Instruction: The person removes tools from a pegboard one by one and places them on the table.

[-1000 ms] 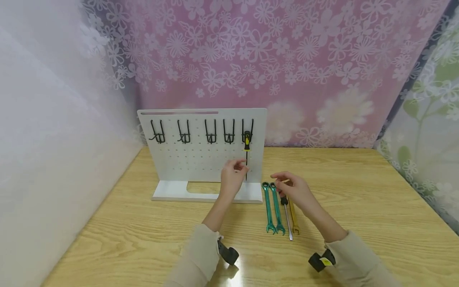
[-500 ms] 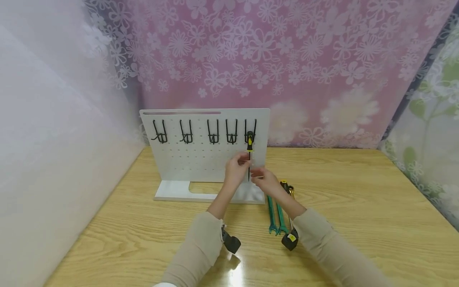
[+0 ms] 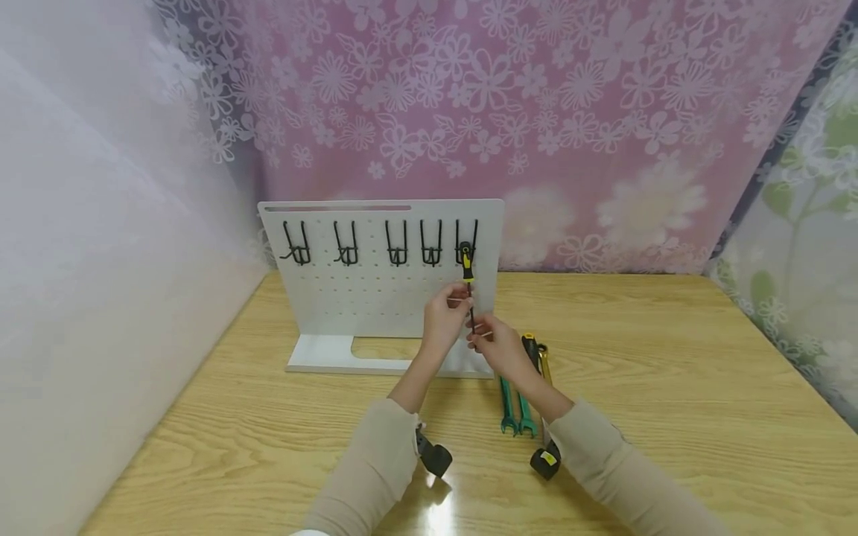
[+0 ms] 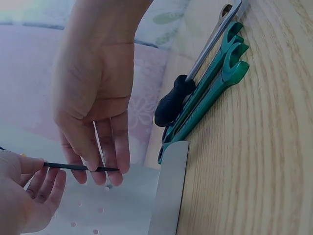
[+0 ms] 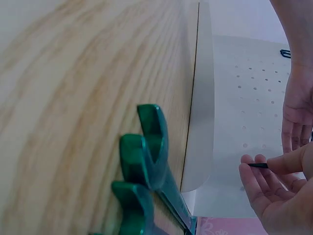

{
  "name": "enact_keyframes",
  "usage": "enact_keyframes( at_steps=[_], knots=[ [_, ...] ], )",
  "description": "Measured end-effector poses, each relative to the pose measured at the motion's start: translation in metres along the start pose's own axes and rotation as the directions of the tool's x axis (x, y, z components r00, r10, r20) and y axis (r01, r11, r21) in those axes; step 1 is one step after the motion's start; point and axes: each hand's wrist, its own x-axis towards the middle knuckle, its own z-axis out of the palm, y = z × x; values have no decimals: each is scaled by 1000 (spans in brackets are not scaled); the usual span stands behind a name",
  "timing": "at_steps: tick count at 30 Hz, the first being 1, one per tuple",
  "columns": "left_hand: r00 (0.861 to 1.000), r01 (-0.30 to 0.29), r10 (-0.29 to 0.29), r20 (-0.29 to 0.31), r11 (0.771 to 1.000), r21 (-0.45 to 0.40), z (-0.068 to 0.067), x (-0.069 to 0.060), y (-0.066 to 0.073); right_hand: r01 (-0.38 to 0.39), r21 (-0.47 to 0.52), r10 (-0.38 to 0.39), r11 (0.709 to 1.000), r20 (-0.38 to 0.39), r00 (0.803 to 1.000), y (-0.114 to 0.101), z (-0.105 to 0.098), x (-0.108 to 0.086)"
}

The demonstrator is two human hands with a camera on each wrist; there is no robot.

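A screwdriver with a black and yellow handle hangs upright at the rightmost black hook of a white pegboard. Its shaft points down, leaning slightly. My left hand pinches the upper shaft below the handle. Lower down, my right hand pinches the shaft near its tip. In the left wrist view the dark shaft runs from the left thumb to the right fingers. Only the dark tip shows at the right fingers in the right wrist view.
Two green wrenches lie right of the pegboard base, partly under my right forearm. Beside them are another screwdriver and a gold wrench. Several bare hooks line the board. A floral curtain hangs behind the wooden table.
My right hand has moved left from above the loose tools to the hanging screwdriver's lower shaft and pinches it. The shaft's tip has swung slightly right. My left hand has closed in on the upper shaft.
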Motion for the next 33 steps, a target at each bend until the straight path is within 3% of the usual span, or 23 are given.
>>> enact_keyframes(
  at_steps=[6,9,14,19,26,33],
  knots=[
    [1000,20,-20,4,996,-89,-1,-2,3,-5,38,5,999,-2,1000,-4,-2,-7],
    [999,36,-36,1,981,-189,-2,-2,7,-13,40,13,999,0,1000,-5,-3,-10],
    [1000,8,-16,-23,951,-310,-4,2,14,-10,50,9,999,15,1000,-8,-4,-13],
    [999,13,-23,-25,937,-348,-4,0,21,-12,71,9,997,33,999,-14,-6,-18],
    [1000,22,-22,4,920,-392,-16,-20,55,11,93,-19,996,79,997,-19,-11,-25],
    [1000,27,-19,23,906,-423,-19,-23,58,16,123,-31,992,122,992,-28,-17,-37]
  ],
)
